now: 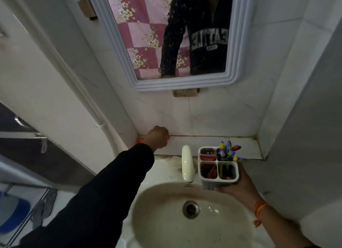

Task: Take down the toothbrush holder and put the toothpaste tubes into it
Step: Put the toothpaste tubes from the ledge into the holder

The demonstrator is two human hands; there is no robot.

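We hold the white four-compartment plastic toothbrush holder (218,166) in our right hand (238,184) over the sink's back rim — light, rigid, gripped low. Left hand (157,138) closes on a red toothpaste tube (140,140) at the tiled ledge's (203,142) left corner — soft, so we grip mid-body. White faucet (187,162) stands between.

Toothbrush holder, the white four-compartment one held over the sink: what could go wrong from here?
1. The white plastic four-compartment toothbrush holder rests only in the right hand above the cream oval sink; a tilt could spill the purple-and-yellow toothbrushes.
2. The left hand closes on an orange-red item at the ledge corner; it is mostly hidden, so the grip may be poor.
3. The compartments look already occupied, so fit may be tight.
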